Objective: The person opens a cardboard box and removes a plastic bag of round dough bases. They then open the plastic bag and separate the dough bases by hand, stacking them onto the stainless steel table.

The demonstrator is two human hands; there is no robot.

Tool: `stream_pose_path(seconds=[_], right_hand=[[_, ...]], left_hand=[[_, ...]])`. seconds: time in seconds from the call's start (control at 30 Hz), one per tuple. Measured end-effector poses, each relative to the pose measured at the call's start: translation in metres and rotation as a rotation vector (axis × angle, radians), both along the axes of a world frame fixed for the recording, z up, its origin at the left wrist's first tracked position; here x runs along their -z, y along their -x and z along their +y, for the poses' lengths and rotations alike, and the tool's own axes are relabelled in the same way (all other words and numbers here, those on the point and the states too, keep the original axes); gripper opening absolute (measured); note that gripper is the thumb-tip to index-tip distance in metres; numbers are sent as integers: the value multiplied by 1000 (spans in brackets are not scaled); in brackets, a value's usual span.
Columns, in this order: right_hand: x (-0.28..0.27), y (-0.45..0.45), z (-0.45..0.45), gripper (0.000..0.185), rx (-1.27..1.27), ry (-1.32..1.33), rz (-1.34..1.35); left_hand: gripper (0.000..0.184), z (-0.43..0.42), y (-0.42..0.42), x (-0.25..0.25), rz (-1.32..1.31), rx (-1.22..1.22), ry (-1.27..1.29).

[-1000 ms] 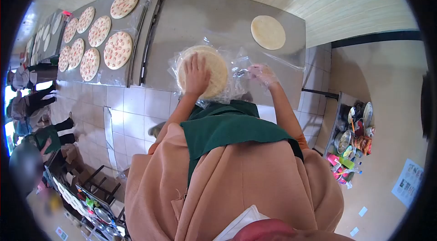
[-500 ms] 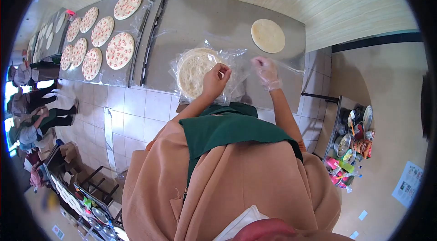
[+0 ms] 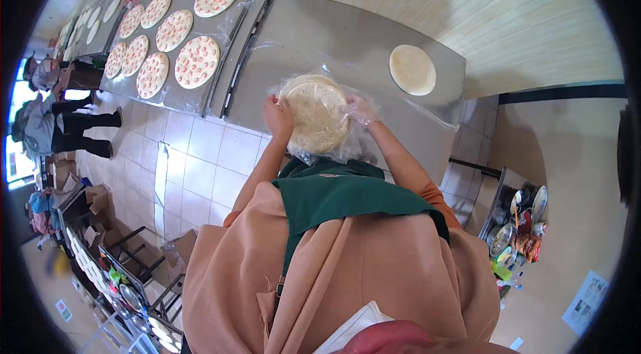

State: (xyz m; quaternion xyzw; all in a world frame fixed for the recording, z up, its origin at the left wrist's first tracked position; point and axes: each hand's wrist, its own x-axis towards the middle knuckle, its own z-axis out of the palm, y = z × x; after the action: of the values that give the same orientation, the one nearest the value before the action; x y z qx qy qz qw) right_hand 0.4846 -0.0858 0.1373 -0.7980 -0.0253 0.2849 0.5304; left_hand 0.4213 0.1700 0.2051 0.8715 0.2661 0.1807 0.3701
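Observation:
A pale round pizza crust [image 3: 315,117], perhaps one of a stack, lies in a clear plastic bag [image 3: 357,148] at the near edge of the steel table. My bare left hand [image 3: 279,117] is at the left side of the crust, fingers curled on the bag's edge. On the opposite side my right hand [image 3: 362,111], in a clear plastic glove, pinches the bag close to the crust's rim. Some fingertips of both hands are hidden by film and glare. A single plain crust [image 3: 412,70] rests farther right on the table.
The steel table [image 3: 320,30] adjoins another table [image 3: 226,28] holding several pizzas [image 3: 197,62] topped with pinkish pieces. A side table with bowls [image 3: 501,239] and packets stands at right. Two people [image 3: 43,120] stand far left, near cardboard boxes [image 3: 93,200] and a black frame.
Both hands have moved to opposite sides of the bagged crust: the left from over it to its left edge, the right inward onto the bag. The camera view has shifted slightly.

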Motion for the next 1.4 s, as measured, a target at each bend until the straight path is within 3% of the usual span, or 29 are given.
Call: stream_pose_path(seconds=[0.07,0.13,0.27,0.37,0.43,0.53,0.57,0.63,0.67,0.77,0.83,0.97,1.07,1.13,1.17,1.27,1.33,1.4], right_hand=[[-81,14,16,50,126,-107,73],[-63,15,25,48,124,-232,3],[-90,30,27,46,142,-615,172],[-72,43,0,47,95,-83,-73],[-62,58,-20,47,230,-99,-53],[-84,74,-27,50,346,-230,80],[-95,77,-25,51,373,-293,143],[-94,70,-23,54,319,0,68],[-93,67,-23,56,288,146,32],[-123,68,-11,59,409,-41,176],[-109,68,-13,61,424,-188,199],[-86,70,-15,63,450,-403,178],[-7,63,-29,55,419,-240,106],[-88,67,-19,54,504,-138,152],[-121,69,-14,53,547,-85,176],[-62,60,-32,54,426,-182,184],[-73,60,-23,52,452,-149,139],[-78,61,-25,53,402,-147,103]], left_hand=[[33,8,-9,1,78,-26,159],[33,4,-19,-31,141,-23,283],[28,19,-31,8,196,-2,272],[26,18,-31,2,250,-29,202],[26,19,-31,9,257,-116,171],[31,29,-31,4,321,56,230],[33,25,-28,1,197,16,40],[38,8,-10,-20,-57,-61,-335],[40,3,5,-30,-9,8,-309],[41,-5,59,-44,139,164,-263],[36,-5,82,-40,239,211,-272],[29,13,74,-44,362,265,61],[25,22,79,-46,279,192,161],[23,32,92,-32,148,49,248],[23,38,95,-42,344,56,317],[38,14,96,-69,191,61,-373],[57,-1,77,-91,126,382,-381],[66,-16,52,-77,33,642,-374]])
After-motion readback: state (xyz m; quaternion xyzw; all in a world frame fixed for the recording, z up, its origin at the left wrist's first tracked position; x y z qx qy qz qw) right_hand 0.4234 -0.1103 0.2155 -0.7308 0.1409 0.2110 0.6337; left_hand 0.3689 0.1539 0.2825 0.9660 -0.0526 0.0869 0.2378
